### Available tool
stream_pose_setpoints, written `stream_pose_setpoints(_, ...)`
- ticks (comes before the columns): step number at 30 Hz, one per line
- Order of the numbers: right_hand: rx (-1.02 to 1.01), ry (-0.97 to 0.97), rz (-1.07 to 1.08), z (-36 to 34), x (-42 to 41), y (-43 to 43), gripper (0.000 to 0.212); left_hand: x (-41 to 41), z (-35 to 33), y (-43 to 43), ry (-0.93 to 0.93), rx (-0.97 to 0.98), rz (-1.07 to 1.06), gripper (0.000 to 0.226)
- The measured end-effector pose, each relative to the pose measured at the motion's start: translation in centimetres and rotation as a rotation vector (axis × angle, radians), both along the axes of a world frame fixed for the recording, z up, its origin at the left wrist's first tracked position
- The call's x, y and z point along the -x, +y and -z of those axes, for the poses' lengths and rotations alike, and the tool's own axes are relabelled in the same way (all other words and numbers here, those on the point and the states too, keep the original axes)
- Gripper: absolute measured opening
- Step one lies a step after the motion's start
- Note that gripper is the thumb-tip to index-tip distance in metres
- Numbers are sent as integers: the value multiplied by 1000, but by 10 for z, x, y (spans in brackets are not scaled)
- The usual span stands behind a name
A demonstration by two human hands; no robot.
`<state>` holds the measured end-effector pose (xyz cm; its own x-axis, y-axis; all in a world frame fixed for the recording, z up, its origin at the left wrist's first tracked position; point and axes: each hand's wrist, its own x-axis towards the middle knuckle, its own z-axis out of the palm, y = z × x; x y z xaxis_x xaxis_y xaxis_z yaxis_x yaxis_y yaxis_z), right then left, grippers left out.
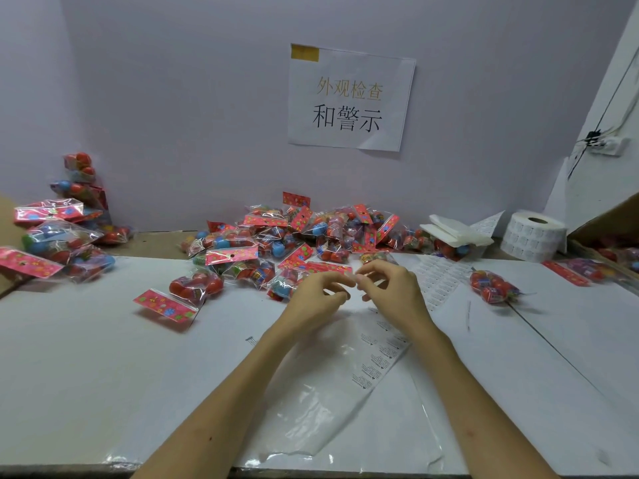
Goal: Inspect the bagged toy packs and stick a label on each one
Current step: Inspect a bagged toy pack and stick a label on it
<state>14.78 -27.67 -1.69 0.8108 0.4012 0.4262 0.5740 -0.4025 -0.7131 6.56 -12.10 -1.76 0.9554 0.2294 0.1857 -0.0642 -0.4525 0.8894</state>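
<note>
White tabletop (pixel 103 357): left hand (pixel 318 295), right hand (pixel 390 288) curled, fingertips meeting, pinching small label (pixel 355 279) together.

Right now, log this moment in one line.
left hand, right hand: fingertips meet over label strip | pinched item: unclear | toy packs: piled behind

Table (pixel 103 357): flat top covered in white sheets, with a bare brown strip along the back by the wall.
Centre back: pile of toy packs (pixel 294 233), clear bags with red header cards, spilling from the brown strip onto the white.
Left of the pile: single pack (pixel 183 293), lying apart, header card nearest the front.
Right side: lone pack (pixel 492 286), well apart from the pile.
Back right: label roll (pixel 534 236), core hole upward.
Middle: label strip (pixel 380 354), lying flat on a diagonal.
Front: clear film (pixel 321 409), wrinkled, reaching the near edge.
</note>
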Motion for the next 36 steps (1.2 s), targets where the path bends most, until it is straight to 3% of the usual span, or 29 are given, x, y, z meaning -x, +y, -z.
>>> stream_pose_setpoints(8, 101, 43, -113, -2, 7, 4, 38, 1, -2, 0, 0, 17, -18, 46)
stream_pose_setpoints(16, -47, -36, -45, -2, 5, 2, 11, 3, -6, -2, -11, -3, -26, 51)
stream_pose_setpoints(29, -52, -128, -37, -3, 4, 4, 15, 1, -5, -2, -7, -49, -81, 47)
stream_pose_setpoints(33, -99, -141, -53, -4, 7, 6, 11, 1, -2, -1, -39, -322, -340, 36)
stream_pose_setpoints(36, -131, -141, -37, -7, 8, 6, 14, 4, 2, 11, 72, -599, -543, 36)
